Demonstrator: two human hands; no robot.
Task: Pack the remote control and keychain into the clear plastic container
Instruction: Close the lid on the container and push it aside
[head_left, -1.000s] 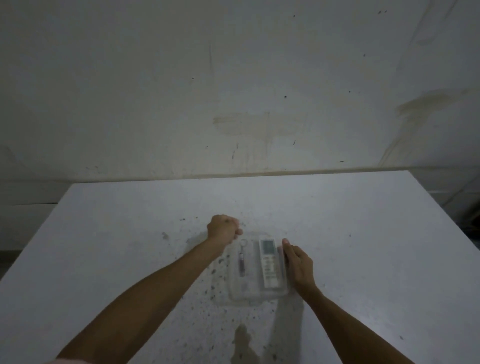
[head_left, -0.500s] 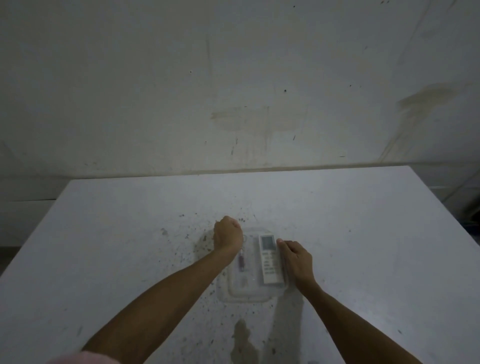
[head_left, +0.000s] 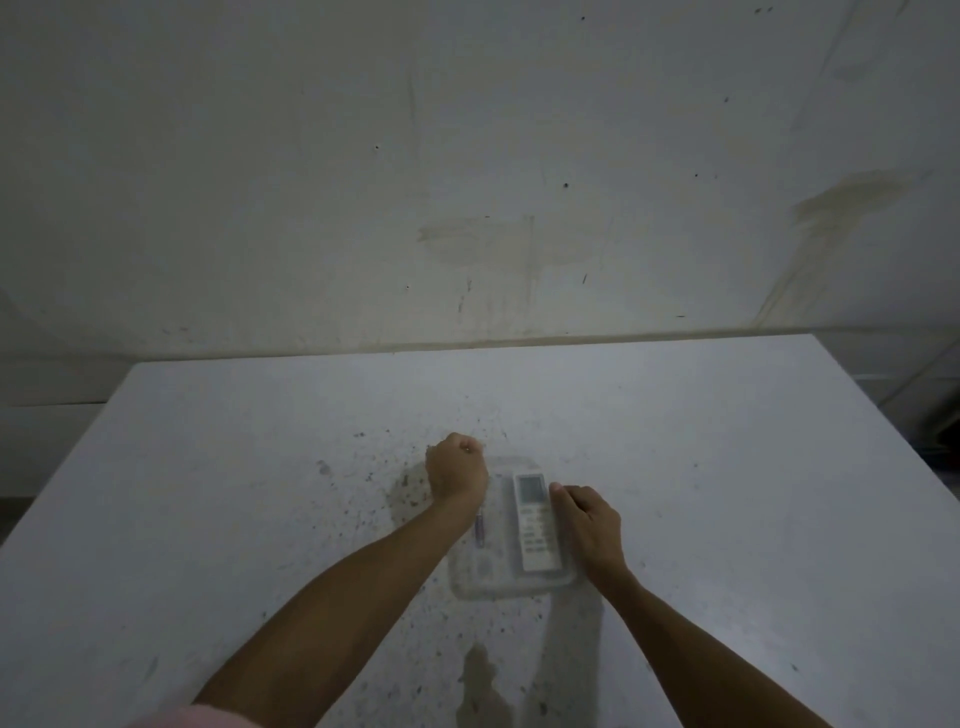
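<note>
The clear plastic container (head_left: 488, 582) lies on the white table (head_left: 727, 467) in front of me. Inside it, on the right, is the white remote control (head_left: 537, 525), screen end away from me. To its left is the thin keychain (head_left: 479, 530), its far end hidden under my left wrist. My left hand (head_left: 457, 473) is a closed fist over the container's far left corner. I cannot tell whether it holds anything. My right hand (head_left: 589, 525) grips the container's right edge with curled fingers.
The tabletop is speckled with dark spots around the container, and a dark stain (head_left: 483, 686) lies near its front edge. A stained wall (head_left: 483, 244) rises right behind the table's far edge.
My left fist has moved right and towards me, from beside the container to over its far left corner, covering the keychain's ring end. My right hand has stayed on the container's right edge.
</note>
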